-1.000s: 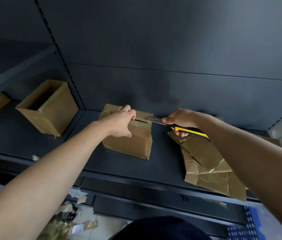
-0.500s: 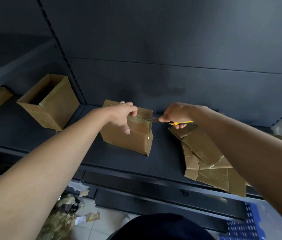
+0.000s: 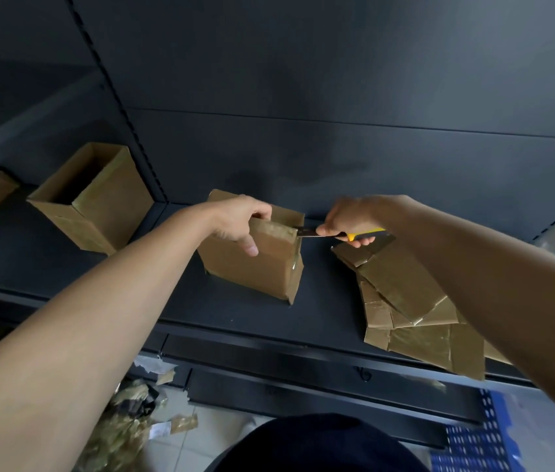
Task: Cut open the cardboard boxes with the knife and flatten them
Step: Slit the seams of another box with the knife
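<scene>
Head view: open box [image 3: 92,202] left, flattened cardboard [image 3: 415,315] right of held box [image 3: 252,264].

Dark shelf [image 3: 320,311], blue perforated crate [image 3: 473,447]

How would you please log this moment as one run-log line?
left hand: grips top of middle box | right hand: knife at box's top right corner | flattened cardboard: lying right

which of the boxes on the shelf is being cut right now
The middle box, gripped at its top by the left hand while the right hand puts the knife to its upper right corner. The open box further left stands untouched.
</scene>
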Available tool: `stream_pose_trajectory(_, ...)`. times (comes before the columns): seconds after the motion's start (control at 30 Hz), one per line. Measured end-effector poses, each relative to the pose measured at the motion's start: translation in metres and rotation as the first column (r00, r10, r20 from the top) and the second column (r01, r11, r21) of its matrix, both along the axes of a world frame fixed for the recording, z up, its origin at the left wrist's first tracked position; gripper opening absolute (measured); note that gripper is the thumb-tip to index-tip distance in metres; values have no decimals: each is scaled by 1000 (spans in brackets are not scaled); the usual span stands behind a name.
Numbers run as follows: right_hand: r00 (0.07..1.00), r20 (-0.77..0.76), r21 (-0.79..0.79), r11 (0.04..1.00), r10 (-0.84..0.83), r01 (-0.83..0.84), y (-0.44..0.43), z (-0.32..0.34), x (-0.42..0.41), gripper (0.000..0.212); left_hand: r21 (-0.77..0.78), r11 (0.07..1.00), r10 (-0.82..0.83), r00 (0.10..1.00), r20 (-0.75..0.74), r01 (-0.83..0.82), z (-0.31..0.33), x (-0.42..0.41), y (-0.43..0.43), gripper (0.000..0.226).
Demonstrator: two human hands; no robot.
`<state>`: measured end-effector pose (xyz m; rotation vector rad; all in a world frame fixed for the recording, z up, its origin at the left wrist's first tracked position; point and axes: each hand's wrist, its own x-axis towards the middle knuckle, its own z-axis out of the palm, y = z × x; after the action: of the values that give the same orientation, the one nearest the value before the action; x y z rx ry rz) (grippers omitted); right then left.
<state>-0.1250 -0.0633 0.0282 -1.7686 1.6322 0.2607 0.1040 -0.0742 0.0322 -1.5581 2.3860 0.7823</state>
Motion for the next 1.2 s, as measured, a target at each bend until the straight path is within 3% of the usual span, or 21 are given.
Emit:
stream_pose_trajectory(0.13, 997, 64, 297, 954, 32, -50, 4, -2, 3, 46, 4, 999, 42, 997, -60, -42, 1, 1, 0, 43)
stream_pose_trajectory(0.23, 987, 131, 374, 926, -96, 40, 9, -6, -2, 45, 38, 997, 67, 993, -101, -64, 0, 2, -1, 35)
stream_pose_trajectory(0.3, 971, 151, 336, 933, -186, 127, 12, -6, -11, 45, 27, 995, 96, 971, -217, -93, 2, 1, 1, 24)
stream_pose_trajectory(0.4, 960, 148, 305, 934, -237, 184, 15, -2, -19, 51, -113, 976, 140, 934, -330, -187, -1, -1, -1, 19)
stream_pose_trajectory(0.53, 952, 114, 133, 954, -285, 269, 16, 0, -20, 60, -164, 963, 153, 937, -314, -212, -6, -3, -3, 18)
stream_pose_trajectory(0.6, 916, 186, 52, 934, -357, 353, 15, -3, -23, 62, -170, 955, 185, 936, -300, -243, -7, -2, -5, 36)
stream_pose_trajectory(0.67, 876, 254, -20, 903, -411, 429, 13, -3, -26, 62, -213, 944, 200, 950, -239, -252, -9, 4, -6, 40)
stream_pose_trajectory(0.77, 917, 204, -136, 918, -343, 373, 14, 1, -26, 58, -310, 934, 144, 981, -128, -177, -11, 4, -5, 33)
stream_pose_trajectory(0.87, 961, 142, -142, 956, -238, 258, 19, 3, -10, 56, -369, 923, 80, 992, -99, -111, -8, 1, -3, 31)
stream_pose_trajectory(1.03, 982, 24, -131, 974, -185, 187, 24, -12, 9, 54, -363, 928, 66, 996, -60, -83, -9, 2, -1, 13)
stream_pose_trajectory(1.2, 985, -54, -216, 965, -166, 150, 29, -11, 15, 52, -396, 917, 76, 995, 63, -45, -4, -6, -1, 19)
